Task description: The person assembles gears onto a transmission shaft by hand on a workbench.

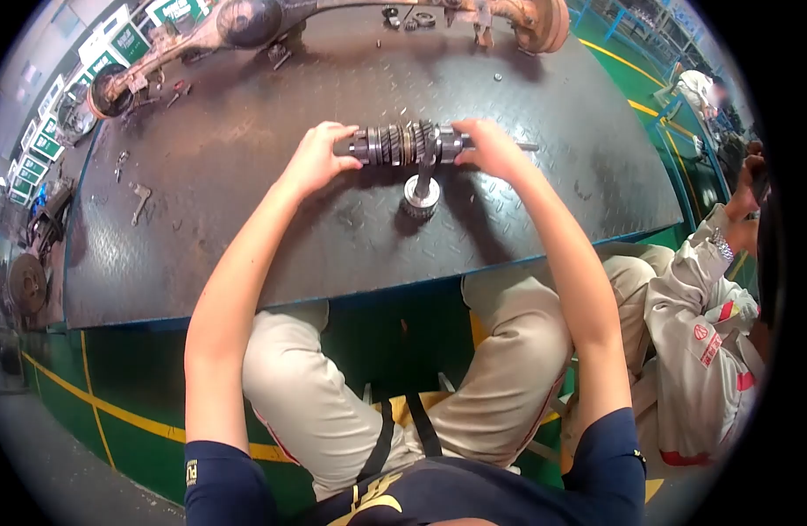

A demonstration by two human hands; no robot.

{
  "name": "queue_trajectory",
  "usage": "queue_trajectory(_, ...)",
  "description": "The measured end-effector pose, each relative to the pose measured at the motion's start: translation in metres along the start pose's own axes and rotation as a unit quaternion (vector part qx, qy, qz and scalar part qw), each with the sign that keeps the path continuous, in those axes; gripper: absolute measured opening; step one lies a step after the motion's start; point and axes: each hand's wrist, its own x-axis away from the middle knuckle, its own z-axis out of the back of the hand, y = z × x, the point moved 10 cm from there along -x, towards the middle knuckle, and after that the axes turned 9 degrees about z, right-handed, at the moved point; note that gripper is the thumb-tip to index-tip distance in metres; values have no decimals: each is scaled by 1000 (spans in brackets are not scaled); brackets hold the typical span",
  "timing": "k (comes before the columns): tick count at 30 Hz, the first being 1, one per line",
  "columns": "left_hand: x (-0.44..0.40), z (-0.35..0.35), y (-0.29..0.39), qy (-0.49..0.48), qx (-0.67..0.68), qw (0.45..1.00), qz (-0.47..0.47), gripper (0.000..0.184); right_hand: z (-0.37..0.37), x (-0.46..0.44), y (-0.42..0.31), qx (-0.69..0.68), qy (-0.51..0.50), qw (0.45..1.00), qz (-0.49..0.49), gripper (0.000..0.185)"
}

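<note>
A metal gear shaft (390, 145) lies sideways on the dark metal table, between my two hands. My left hand (320, 158) grips its left end with thumb and fingers. At the other end, my right hand (489, 149) holds the shaft near a collar, and a thin rod sticks out to the right beyond the fingers. A shorter shaft with a round toothed head (421, 195) stands in front of the gears, its stem overlapping them in view.
A long rusty axle housing (250, 22) crosses the table's far side. Small parts (409, 19) lie near it. A wrench-like tool (140, 202) is at left on the table (228, 202). A seated person's sleeve (697, 342) is close on my right; another person is farther back.
</note>
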Motion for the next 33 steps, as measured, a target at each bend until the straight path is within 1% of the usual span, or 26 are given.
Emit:
queue_trajectory(1, 2, 1, 1, 11, 1, 1000, -4, 63, 2, 2, -3, 14, 6, 1000, -5, 46)
queue_trajectory(3, 2, -1, -1, -2, 2, 1000, 6, 62, 0, 2, -2, -24, -1, 1000, -19, 51)
queue_trajectory(4, 1, -2, -3, -1, -6, 1000, 19, 61, -7, 1, 5, -45, -27, 998, -31, 53)
queue_trajectory(5, 1, -4, -6, 0, -2, 1000, 13, 62, -7, 0, 5, -20, -14, 1000, -16, 52)
queue_trajectory(7, 4, -4, -5, -6, 8, 1000, 24, 62, -6, 2, 5, -29, 4, 1000, -3, 53)
queue_trajectory(10, 4, -6, -8, -6, 16, 1000, 19, 62, -5, 6, 4, -21, 13, 1000, -13, 54)
queue_trajectory(11, 5, -7, -10, -5, 16, 1000, 21, 62, -6, 6, 2, -21, 12, 1000, -11, 54)
queue_trajectory(13, 7, -6, -10, 17, -3, 1000, 7, 62, -8, 6, 1, 21, -8, 1000, -14, 57)
queue_trajectory(17, 9, -8, -6, 21, -7, 1000, -3, 63, -10, 9, 3, 29, -15, 999, -23, 60)
queue_trajectory(20, 11, -6, -5, 18, -3, 1000, 12, 63, -9, 15, 5, 17, -2, 1000, -2, 64)
queue_trajectory(22, 11, -6, -6, 25, 0, 999, 21, 60, -2, 20, 1, -6, 22, 1000, 19, 58)
queue_trajectory(23, 10, -5, -5, 27, 1, 999, 18, 60, 1, 20, 2, -2, 23, 1000, 18, 58)
queue_trajectory(25, 12, -4, -5, 25, -3, 999, 22, 61, 23, 24, -10, -20, 118, 990, 78, 26)
queue_trajectory(26, 11, -3, -4, 26, -3, 999, 21, 61, 31, 28, 4, -1, 119, 993, 15, 23)
queue_trajectory(27, 10, -3, -6, 19, -5, 999, 29, 61, 34, 28, 8, 0, 119, 993, 14, 23)
queue_trajectory(29, 10, -7, -9, 11, -5, 999, 38, 61, 60, 36, 8, -13, 233, 971, 48, 40)
queue_trajectory(30, 9, -6, -8, 15, -9, 999, 31, 62, 63, 37, 3, 5, 233, 971, 53, 27)
queue_trajectory(31, 8, -5, -7, 20, -14, 999, 23, 63, 64, 36, 1, 6, 233, 971, 52, 27)
queue_trajectory(32, 8, -7, -9, 13, -21, 999, 30, 63, 59, 34, -1, 5, 208, 977, 41, 18)
queue_trajectory(33, 8, -7, -8, 12, -23, 999, 29, 63, 53, 32, -2, 4, 184, 983, 30, 16)
